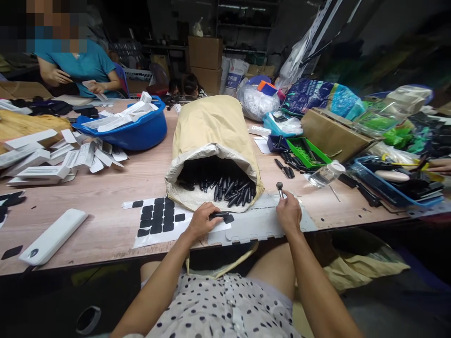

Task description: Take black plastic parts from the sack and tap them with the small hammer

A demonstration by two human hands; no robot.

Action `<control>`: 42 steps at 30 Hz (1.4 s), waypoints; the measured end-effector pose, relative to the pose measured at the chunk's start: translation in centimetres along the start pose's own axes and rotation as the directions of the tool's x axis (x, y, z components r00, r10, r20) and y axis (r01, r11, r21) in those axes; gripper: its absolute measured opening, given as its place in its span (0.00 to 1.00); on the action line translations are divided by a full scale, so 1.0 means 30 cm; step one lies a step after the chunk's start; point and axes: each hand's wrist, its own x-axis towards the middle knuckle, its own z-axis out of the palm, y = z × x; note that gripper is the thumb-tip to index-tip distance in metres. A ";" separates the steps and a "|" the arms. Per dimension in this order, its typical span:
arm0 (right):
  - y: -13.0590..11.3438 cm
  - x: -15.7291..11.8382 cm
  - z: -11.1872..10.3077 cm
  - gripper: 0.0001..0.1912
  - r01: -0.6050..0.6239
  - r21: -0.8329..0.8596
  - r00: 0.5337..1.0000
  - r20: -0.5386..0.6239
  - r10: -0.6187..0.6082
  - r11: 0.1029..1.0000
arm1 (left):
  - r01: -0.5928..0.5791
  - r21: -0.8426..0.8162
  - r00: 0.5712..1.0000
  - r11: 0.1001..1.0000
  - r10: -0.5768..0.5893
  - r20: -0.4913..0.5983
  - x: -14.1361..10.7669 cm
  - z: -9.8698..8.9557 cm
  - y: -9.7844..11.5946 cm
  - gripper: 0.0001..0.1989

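Observation:
At the mouth of a tan sack (211,119), my left hand (203,220) is closed on a black pen-like piece (219,214), low over a white sheet. Inside the sack lie several black pointed pieces (234,190). To the right, my right hand (289,212) grips a small metal tool with a round dark head (279,186), above a grey board (253,225). Left of my left hand is a white sheet with black rounded-square stickers (157,217).
A blue basin (141,129) and piled white boxes (42,171) stand left, near a white device (54,237). A green tray (322,162), clear bottle (326,173) and blue bin (398,188) are right. A person in a teal shirt (79,70) sits across the table.

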 end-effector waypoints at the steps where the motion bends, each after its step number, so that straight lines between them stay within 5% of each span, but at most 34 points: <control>1: -0.010 -0.016 -0.016 0.22 0.000 0.083 1.000 0.000 0.000 0.997 | 0.001 0.019 1.000 1.000 -0.002 0.008 -0.001 -0.001 0.002 0.04; 4: -0.060 -0.100 -0.052 0.23 0.005 0.324 0.998 0.064 -0.027 0.946 | 0.018 0.069 1.000 0.997 -0.019 0.017 -0.001 -0.007 0.007 0.05; 10: -0.157 -0.307 -0.045 0.21 0.178 0.524 0.929 0.189 -0.318 0.833 | 0.032 0.065 0.998 0.997 -0.036 0.057 0.003 -0.023 0.019 0.07; 17: -0.192 -0.417 0.004 0.18 0.407 0.459 0.829 0.178 -0.531 0.790 | 0.048 0.040 0.998 0.998 -0.050 0.048 0.010 -0.016 0.014 0.05; 26: -0.207 -0.469 0.013 0.20 0.555 0.274 0.767 0.197 -0.610 0.786 | 0.069 -0.017 0.996 0.997 -0.068 0.064 0.018 -0.018 0.010 0.01; 38: -0.193 -0.451 0.009 0.20 0.504 0.275 0.807 0.187 -0.559 0.819 | 0.078 -0.028 0.996 0.997 -0.077 0.035 0.016 -0.018 0.005 0.03; 42: -0.177 -0.373 -0.015 0.20 0.467 0.241 0.864 0.079 -0.497 0.851 | 0.076 -0.003 0.997 0.997 -0.075 0.031 0.013 -0.020 0.016 0.04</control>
